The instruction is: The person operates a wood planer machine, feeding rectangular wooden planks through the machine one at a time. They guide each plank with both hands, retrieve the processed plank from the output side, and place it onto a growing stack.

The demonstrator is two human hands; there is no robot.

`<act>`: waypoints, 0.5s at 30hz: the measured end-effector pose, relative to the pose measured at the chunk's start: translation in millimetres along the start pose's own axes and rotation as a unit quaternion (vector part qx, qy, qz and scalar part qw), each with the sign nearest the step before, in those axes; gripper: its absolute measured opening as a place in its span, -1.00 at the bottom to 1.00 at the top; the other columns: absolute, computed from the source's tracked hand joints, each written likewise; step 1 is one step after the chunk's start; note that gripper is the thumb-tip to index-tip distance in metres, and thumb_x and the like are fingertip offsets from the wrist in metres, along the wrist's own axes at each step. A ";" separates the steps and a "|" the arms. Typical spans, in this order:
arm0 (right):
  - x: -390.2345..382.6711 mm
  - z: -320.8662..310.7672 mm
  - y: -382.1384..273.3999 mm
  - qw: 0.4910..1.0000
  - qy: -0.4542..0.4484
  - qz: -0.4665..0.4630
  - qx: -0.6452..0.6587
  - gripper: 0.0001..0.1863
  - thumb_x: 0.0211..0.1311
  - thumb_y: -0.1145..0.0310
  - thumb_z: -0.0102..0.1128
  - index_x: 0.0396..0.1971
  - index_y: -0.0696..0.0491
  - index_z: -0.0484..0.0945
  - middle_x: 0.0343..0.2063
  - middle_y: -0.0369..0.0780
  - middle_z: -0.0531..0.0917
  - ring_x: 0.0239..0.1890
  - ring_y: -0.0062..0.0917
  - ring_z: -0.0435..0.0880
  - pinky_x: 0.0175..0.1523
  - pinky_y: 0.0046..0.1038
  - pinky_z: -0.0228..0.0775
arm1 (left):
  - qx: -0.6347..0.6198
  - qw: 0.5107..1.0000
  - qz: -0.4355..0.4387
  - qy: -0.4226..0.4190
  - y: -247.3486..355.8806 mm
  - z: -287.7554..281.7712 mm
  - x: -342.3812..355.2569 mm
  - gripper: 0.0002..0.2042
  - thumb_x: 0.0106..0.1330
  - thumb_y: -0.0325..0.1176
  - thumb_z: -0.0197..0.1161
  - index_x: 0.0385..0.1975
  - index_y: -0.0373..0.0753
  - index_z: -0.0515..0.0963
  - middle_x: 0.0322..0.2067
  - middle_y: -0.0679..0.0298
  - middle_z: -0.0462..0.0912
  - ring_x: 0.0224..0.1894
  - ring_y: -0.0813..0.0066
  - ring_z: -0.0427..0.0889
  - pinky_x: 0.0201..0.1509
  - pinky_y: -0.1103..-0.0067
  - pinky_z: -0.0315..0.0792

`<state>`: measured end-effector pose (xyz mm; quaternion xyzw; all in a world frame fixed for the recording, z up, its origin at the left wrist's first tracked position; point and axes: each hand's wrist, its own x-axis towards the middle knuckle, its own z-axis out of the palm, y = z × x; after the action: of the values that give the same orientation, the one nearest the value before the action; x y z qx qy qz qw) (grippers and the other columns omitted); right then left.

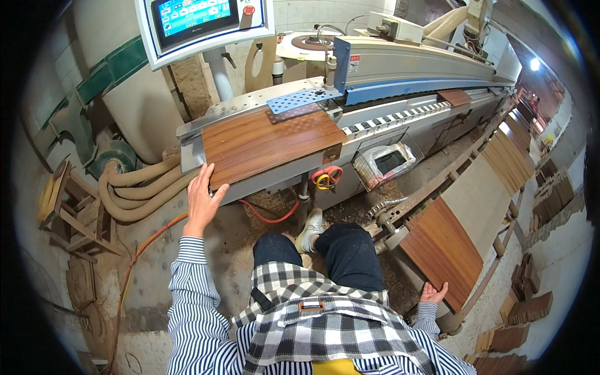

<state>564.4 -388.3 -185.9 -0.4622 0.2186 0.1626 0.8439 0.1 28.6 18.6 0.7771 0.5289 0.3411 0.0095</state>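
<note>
My left hand (201, 197) touches the near left corner of a brown wood-grain board (262, 147) on the edge-banding machine's infeed table (191, 159), its fingers extended and a little apart. A blue perforated plate (287, 99) sits at the board's far right, beside the machine's long gray and blue beam (400, 75). At lower right, my right hand (434, 294) has its fingers curled on the near edge of another wood-grain board (444, 247), which lies on a roller rack (497, 247).
A control screen (194, 19) stands at upper left, with hoses (131, 200) and a wooden stool (78, 222) below. A wire basket (387, 165) hangs from the machine. Red hose (269, 212) runs near my feet. More boards (503, 159) lie on the rack; stacks (525, 309) stand right.
</note>
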 end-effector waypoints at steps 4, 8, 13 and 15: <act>8.9 -6.4 4.4 1.000 -0.010 -0.009 -0.003 -0.08 0.14 -0.18 0.25 0.34 0.07 0.13 0.22 0.05 0.35 0.26 -0.14 0.35 0.33 -0.21 0.26 | -0.013 1.000 0.016 -0.012 -4.7 -2.7 -3.5 -0.46 0.30 -0.11 0.23 0.23 -0.19 0.37 0.31 0.00 0.31 0.28 0.03 0.33 0.38 0.29 0.11; 14.9 -10.5 6.7 1.000 -0.014 -0.011 -0.005 -0.08 0.12 -0.21 0.24 0.31 0.08 0.17 0.20 0.06 0.38 0.27 -0.14 0.33 0.32 -0.22 0.27 | -0.025 1.000 0.010 -0.014 -4.1 -4.6 -4.0 -0.49 0.31 -0.13 0.22 0.21 -0.19 0.39 0.30 0.02 0.33 0.29 0.04 0.33 0.38 0.29 0.12; 17.2 -12.1 9.8 1.000 -0.002 -0.012 -0.006 -0.07 0.12 -0.22 0.24 0.32 0.08 0.16 0.20 0.08 0.37 0.26 -0.11 0.35 0.32 -0.20 0.27 | -0.024 1.000 0.007 -0.017 -2.8 -5.2 -1.6 -0.49 0.31 -0.13 0.22 0.21 -0.19 0.39 0.29 0.02 0.35 0.29 0.07 0.33 0.38 0.30 0.12; 17.7 -12.1 10.7 1.000 0.004 -0.015 -0.008 -0.07 0.12 -0.22 0.23 0.33 0.08 0.15 0.20 0.09 0.36 0.26 -0.10 0.34 0.33 -0.20 0.27 | -0.024 0.999 0.002 -0.024 -1.5 -6.3 -0.3 -0.49 0.31 -0.13 0.22 0.21 -0.19 0.39 0.29 0.02 0.35 0.29 0.07 0.33 0.38 0.29 0.12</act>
<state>571.7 -391.7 -208.4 -0.4727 0.2139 0.1493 0.8417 -4.6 26.8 22.7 0.7854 0.5187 0.3355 0.0403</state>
